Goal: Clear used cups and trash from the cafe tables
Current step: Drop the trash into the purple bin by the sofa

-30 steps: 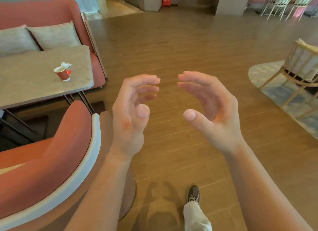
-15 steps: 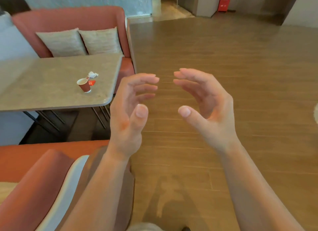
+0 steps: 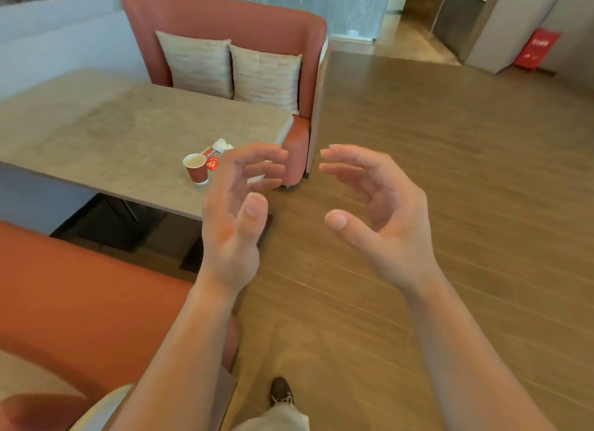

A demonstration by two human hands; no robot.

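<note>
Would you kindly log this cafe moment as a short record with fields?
table: grey top, in front of a red sofa
cup: red paper, upright near the table's edge
trash: crumpled white napkin and red packet just behind the cup
left hand: loosely curved, holds nothing
right hand: loosely curved, holds nothing
cleared: not yet

Upright red cup [image 3: 196, 168] beside crumpled napkin [image 3: 222, 145].
</note>
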